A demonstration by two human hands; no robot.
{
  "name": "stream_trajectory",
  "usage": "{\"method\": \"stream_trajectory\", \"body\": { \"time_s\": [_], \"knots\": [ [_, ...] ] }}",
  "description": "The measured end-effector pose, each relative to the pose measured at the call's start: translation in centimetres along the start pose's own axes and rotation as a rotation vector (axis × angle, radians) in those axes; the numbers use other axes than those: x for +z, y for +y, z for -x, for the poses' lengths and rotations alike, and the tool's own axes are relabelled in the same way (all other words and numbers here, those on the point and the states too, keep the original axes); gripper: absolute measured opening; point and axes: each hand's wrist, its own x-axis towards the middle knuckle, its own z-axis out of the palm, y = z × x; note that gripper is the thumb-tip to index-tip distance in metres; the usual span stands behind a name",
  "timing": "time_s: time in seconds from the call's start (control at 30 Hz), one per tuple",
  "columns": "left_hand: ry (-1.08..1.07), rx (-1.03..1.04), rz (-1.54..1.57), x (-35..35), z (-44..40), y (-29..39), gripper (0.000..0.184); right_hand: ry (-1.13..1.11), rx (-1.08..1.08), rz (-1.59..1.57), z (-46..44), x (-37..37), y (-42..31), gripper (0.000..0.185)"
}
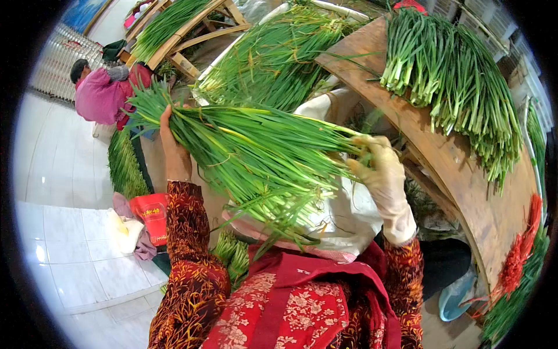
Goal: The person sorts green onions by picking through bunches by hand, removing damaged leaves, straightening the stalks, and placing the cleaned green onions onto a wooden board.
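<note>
A large bunch of long green leafy stalks (244, 148) spans the space between my hands, above a white sack (349, 224). My left hand (173, 139) is bare and wrapped round the leafy end of the bunch, with the tips fanning out beyond it. At the other end my right hand (378, 174), in a pale glove, has its fingers bent at the stalk ends. The tips of those fingers are slightly blurred, and some stray blades hang beside them. Pale lower stalks hang loose below the middle of the bunch.
A curved wooden board (430, 139) on the right bears bundled stalks (453, 87). Red ties (520, 256) hang at its edge, above a blue basin (456, 299). A pile of greens (273, 58) lies ahead. A person in pink (102, 96) crouches at upper left, near a red bag (151, 218).
</note>
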Motion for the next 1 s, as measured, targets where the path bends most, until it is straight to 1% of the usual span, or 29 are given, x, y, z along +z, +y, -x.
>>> {"method": "stream_trajectory", "body": {
  "time_s": [0.03,0.07,0.1,0.17,0.23,0.27,0.3,0.37,0.4,0.43,0.5,0.53,0.57,0.6,0.63,0.7,0.73,0.77,0.8,0.87,0.9,0.97,1.0],
  "knots": [
    [-0.007,0.001,0.01,0.2,0.0,-0.1,0.041,0.001,-0.188,0.306,-1.0,0.2,-0.1,0.05],
    [-0.014,0.002,0.019,0.3,0.0,-0.1,0.039,0.076,-0.371,0.434,-1.7,0.8,0.5,0.046],
    [0.0,-0.015,0.024,-0.5,0.0,-0.4,0.039,0.081,-0.454,0.435,-1.9,1.7,0.5,0.044],
    [-0.053,-0.041,-0.035,-0.9,-0.6,-0.3,0.039,0.093,-0.442,0.465,-2.6,2.6,0.5,0.036],
    [-0.049,-0.046,0.002,-1.5,-1.6,-0.8,0.038,0.103,-0.425,0.42,-3.0,2.7,0.6,0.027],
    [-0.046,-0.044,-0.002,-1.7,-1.8,-1.1,0.038,0.137,-0.45,0.422,-2.8,2.3,0.2,0.018],
    [-0.046,-0.037,-0.004,-1.7,-1.9,-1.2,0.038,0.137,-0.458,0.419,-2.7,2.5,0.4,0.018],
    [-0.049,-0.044,0.006,-1.3,-2.0,-1.0,0.038,0.211,-0.413,0.27,-2.3,3.0,1.3,0.015],
    [-0.027,-0.073,0.026,-1.2,-2.3,-1.1,0.038,0.19,-0.324,0.14,-2.3,3.3,2.2,0.014],
    [-0.006,-0.101,0.049,-1.1,-2.5,-1.2,0.038,0.191,-0.327,0.142,-2.4,3.3,2.8,0.014],
    [-0.05,-0.083,0.025,-1.1,-2.2,-1.0,0.037,0.223,-0.351,0.016,-2.5,3.4,3.2,0.017],
    [-0.048,-0.082,0.008,-1.1,-2.2,-0.9,0.038,0.124,-0.03,-0.699,-1.8,3.7,2.9,0.015],
    [-0.046,-0.083,-0.008,-1.1,-2.1,-0.9,0.038,0.069,0.177,-1.102,-1.9,2.8,2.8,0.019],
    [-0.048,-0.088,-0.013,-1.2,-2.0,-0.9,0.038,0.083,0.152,-1.036,-1.4,1.7,2.1,0.022],
    [-0.036,-0.057,0.017,-1.4,-1.9,-1.1,0.034,0.097,0.13,-0.968,-0.7,0.9,1.8,0.026],
    [-0.024,-0.034,0.055,-1.7,-1.9,-1.6,0.031,0.208,0.243,-0.928,1.5,-0.5,5.4,0.029],
    [-0.005,-0.067,0.077,-1.9,-2.2,-1.8,0.03,0.308,0.226,-1.102,2.9,-0.3,7.7,0.029],
    [0.011,-0.1,0.097,-2.3,-2.8,-2.0,0.03,0.391,0.396,-0.982,4.0,-0.6,7.7,0.03],
    [-0.026,-0.131,0.148,-3.6,-4.2,-2.7,0.03,0.342,0.358,-0.861,4.6,-0.5,6.8,0.03],
    [-0.014,-0.134,0.125,-2.4,-3.4,-2.2,0.03,0.221,0.293,-0.602,4.7,-0.3,2.8,0.032],
    [0.0,-0.122,0.105,-1.9,-3.1,-1.9,0.03,0.228,0.163,-0.53,3.9,1.0,2.6,0.031],
    [-0.047,-0.114,0.124,-1.4,-3.0,-1.4,0.032,0.079,-0.191,0.265,1.9,0.4,-0.3,0.027],
    [-0.049,-0.108,0.104,-0.6,-2.4,-0.9,0.033,0.082,-0.194,0.263,1.1,0.6,0.2,0.027]
  ]
}}
